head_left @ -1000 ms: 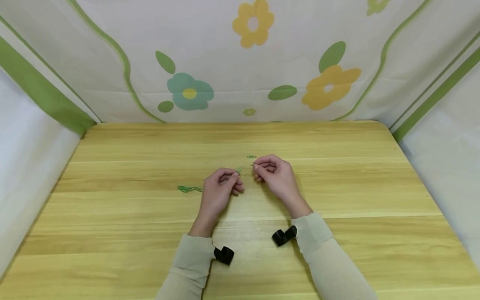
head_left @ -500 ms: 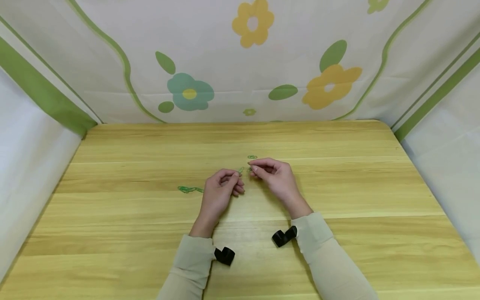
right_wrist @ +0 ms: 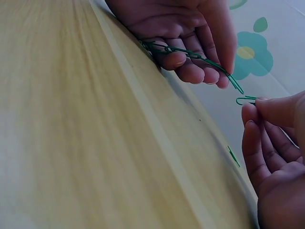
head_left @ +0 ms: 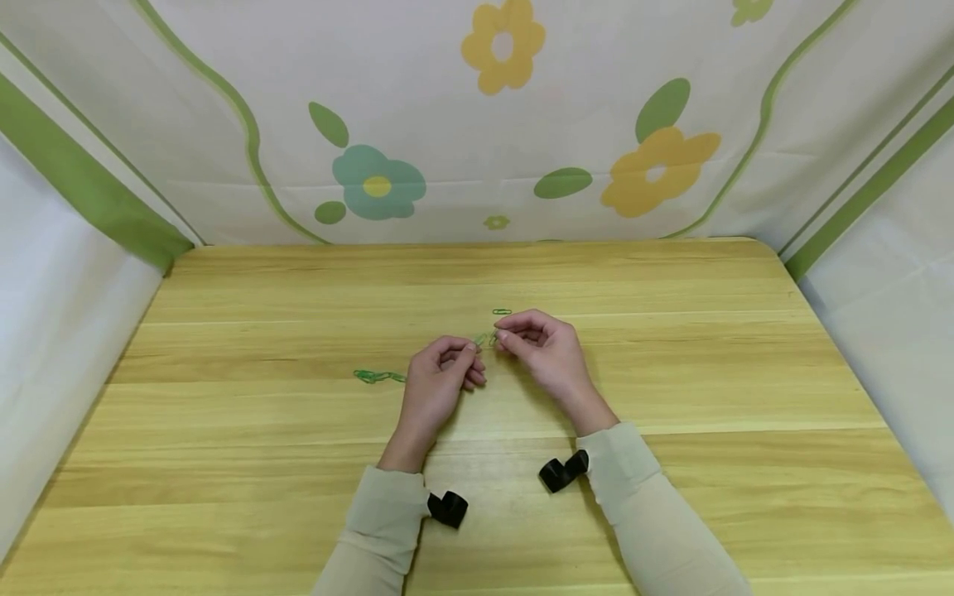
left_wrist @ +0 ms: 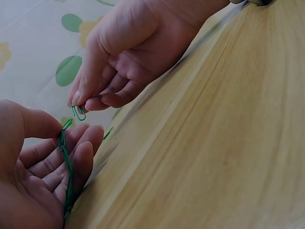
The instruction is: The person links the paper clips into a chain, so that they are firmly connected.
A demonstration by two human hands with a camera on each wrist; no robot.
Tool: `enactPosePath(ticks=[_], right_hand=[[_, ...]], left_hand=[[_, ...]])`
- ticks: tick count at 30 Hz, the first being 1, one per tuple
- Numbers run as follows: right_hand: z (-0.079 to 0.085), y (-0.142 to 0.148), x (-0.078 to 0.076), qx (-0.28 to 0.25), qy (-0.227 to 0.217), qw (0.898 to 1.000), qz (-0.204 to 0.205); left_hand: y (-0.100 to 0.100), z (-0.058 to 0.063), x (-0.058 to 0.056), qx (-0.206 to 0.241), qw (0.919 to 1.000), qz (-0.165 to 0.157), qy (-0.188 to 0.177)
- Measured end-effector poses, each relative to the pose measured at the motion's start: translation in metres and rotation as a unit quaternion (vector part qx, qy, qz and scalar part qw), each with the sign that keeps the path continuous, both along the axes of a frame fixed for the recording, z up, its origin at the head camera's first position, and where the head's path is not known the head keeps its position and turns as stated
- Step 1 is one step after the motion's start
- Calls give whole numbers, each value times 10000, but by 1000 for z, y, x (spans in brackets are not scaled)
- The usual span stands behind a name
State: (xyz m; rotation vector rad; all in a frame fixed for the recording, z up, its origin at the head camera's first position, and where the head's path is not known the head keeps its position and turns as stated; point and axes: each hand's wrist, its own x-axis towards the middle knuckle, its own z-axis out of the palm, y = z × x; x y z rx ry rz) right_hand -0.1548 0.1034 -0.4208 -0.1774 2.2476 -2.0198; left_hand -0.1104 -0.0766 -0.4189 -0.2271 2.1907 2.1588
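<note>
Between thumb and fingertip my left hand [head_left: 438,382] pinches the end link of a chain of green paper clips [right_wrist: 195,56]. The chain runs under the palm, and its tail lies on the table left of the hand in the head view. My right hand [head_left: 547,354] pinches a single green paper clip [left_wrist: 78,111], whose looped end sticks out toward the left hand. In the right wrist view a small gap shows between this clip and the chain's end link [right_wrist: 236,84]. One loose green paper clip [head_left: 503,312] lies on the table just beyond the right hand.
The wooden table [head_left: 246,447] stretches around both hands. A white curtain with printed flowers [head_left: 447,108] hangs along its far edge, and white cloth stands at both sides. Black wrist cameras [head_left: 449,509] sit at both cuffs.
My right hand has shifted slightly left, bringing its paper clip nearer the chain's end. The clip's looped end now shows out of the right fingertips. My left hand has hardly moved.
</note>
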Motion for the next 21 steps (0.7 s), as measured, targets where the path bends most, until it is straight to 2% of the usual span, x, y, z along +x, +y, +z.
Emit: enactPosePath(ticks=[10, 21], right_hand=[[0, -2, 1, 73, 206, 9998, -23], [0, -7, 4, 445, 408, 9981, -93]], left_hand=[[0, 1, 0, 38, 10000, -11, -15], [0, 2, 1, 149, 9999, -17, -64]])
